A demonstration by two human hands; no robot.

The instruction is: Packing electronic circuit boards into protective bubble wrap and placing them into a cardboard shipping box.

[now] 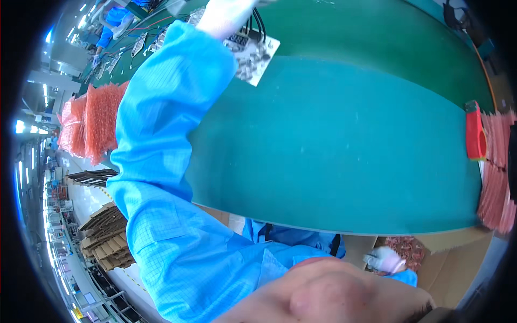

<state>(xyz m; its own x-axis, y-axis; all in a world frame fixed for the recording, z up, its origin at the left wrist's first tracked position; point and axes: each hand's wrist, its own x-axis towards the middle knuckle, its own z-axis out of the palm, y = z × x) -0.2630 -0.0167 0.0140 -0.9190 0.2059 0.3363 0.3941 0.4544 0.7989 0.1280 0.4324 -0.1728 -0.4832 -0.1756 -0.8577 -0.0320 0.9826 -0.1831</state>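
My left arm, in a blue sleeve, stretches across to the far side of the green work mat. At the top edge of the picture is my left hand in a white glove, its fingers mostly cut off from sight. Right beside it lies a pale circuit board with metallic parts and black cables; whether the fingers grip it is hidden. Low at the right, my right hand, also white-gloved, has curled fingers beside pink bubble wrap in an open cardboard box. Anything inside those fingers is hidden.
Pink bubble-wrap sheets are stacked at the left and right, the right stack beside a red-and-yellow object. Folded cardboard stands at lower left. Wired boards lie far left, near another person in blue.
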